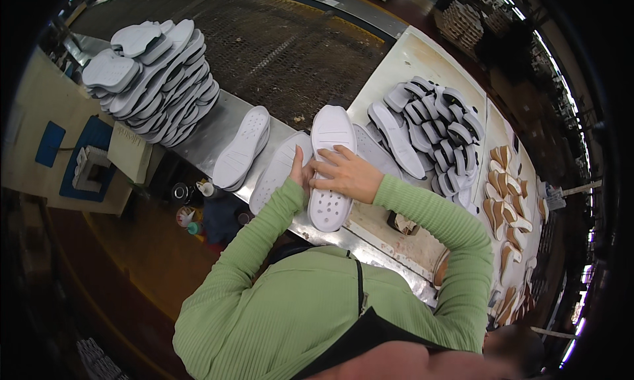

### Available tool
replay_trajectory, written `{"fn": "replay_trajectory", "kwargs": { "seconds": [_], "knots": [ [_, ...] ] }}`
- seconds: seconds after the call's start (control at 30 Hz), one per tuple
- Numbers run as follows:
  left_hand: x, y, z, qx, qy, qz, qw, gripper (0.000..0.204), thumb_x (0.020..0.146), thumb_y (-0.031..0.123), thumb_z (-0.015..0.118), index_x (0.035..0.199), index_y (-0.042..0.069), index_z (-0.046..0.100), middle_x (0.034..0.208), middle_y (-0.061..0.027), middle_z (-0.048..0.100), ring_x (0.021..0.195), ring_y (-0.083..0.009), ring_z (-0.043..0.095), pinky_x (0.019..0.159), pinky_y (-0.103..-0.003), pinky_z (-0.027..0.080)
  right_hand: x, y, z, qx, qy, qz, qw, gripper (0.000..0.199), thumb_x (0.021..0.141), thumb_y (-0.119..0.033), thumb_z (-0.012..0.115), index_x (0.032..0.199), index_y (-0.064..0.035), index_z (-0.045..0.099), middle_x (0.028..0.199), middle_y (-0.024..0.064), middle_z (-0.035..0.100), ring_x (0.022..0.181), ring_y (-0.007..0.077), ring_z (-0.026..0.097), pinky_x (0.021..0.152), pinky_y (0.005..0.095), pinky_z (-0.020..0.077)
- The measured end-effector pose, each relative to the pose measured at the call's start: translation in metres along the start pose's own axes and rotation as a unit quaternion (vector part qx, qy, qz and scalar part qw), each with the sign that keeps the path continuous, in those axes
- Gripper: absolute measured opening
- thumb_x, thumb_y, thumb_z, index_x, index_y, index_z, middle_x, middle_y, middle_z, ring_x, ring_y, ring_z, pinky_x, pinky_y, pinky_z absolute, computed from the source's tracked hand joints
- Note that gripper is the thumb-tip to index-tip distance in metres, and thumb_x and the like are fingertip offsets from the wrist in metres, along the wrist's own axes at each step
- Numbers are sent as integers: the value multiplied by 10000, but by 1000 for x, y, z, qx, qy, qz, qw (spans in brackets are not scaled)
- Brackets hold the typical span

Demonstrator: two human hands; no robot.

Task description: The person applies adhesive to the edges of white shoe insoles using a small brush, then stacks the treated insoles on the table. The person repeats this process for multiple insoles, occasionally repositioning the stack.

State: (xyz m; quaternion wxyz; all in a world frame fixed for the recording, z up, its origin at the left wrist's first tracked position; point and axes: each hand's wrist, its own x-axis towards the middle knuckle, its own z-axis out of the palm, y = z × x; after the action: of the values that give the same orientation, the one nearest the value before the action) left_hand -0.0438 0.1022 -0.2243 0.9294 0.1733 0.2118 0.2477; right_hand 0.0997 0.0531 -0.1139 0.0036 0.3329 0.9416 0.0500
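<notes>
A white shoe sole (330,211), with holes at its lower end and grooves near the top, is upright before me between both hands. My left hand (303,170) holds its left edge with the thumb raised, fingers partly hidden by the sole. Across its middle lie the bent, slightly spread fingers of my right hand (350,174), gripping it from the right side; the right thumb is hidden. Close to my left hand, a flat pale insole-shaped piece (281,172) rests on the metal bench (228,109). Further left lies a pair of stacked white soles (243,145).
A tall pile of white soles (158,82) stands at the left. On the right-hand table (413,56) are heaped white soles with dark edges (439,129), then brown-and-white shoe parts (508,201). Beyond the bench runs a dark conveyor belt (264,43). A small dark container (403,223) sits near my right forearm.
</notes>
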Motion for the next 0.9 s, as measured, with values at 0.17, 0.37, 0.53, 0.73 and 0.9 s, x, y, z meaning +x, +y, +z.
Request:
{"fn": "replay_trajectory", "kwargs": {
  "seconds": [0.17,0.37,0.53,0.73,0.9],
  "knots": [
    [-21,-15,-18,29,26,42,998,650,940,522,402,1395,62,344,1304,-171,493,1175,-264,533,954,-377,478,-3,-2,0,23,28,37,999,445,797,-107,571,1227,-210,515,1365,118,422,1242,329,427,1002,476,356],
    [-27,1,-61,84,238,159,954,498,862,243,584,1277,3,450,1077,-120,614,923,-230,638,801,-339,541,-38,19,-3,123,36,188,974,515,739,-39,628,1238,-106,522,1367,209,404,1222,357,436,1002,445,369],
    [-23,22,-80,40,362,270,891,600,795,154,675,1296,-12,391,1120,-138,571,951,-235,604,814,-357,512,-63,25,22,194,2,251,948,536,694,-36,689,1207,-71,537,1313,218,454,1176,365,470,984,417,400],
    [-19,27,-77,78,410,253,873,721,761,96,693,1349,-29,295,1192,-175,530,1051,-265,557,870,-366,481,-85,25,60,268,18,261,927,459,690,-47,689,1136,-50,579,1238,203,520,1130,359,510,967,414,420],
    [-41,15,-55,146,395,263,868,830,740,77,697,1421,-30,235,1325,-206,429,1176,-290,472,1016,-375,353,-116,76,73,247,133,367,887,454,705,-95,699,1139,-35,578,1176,204,557,1135,360,505,970,399,416]
  ]
}}
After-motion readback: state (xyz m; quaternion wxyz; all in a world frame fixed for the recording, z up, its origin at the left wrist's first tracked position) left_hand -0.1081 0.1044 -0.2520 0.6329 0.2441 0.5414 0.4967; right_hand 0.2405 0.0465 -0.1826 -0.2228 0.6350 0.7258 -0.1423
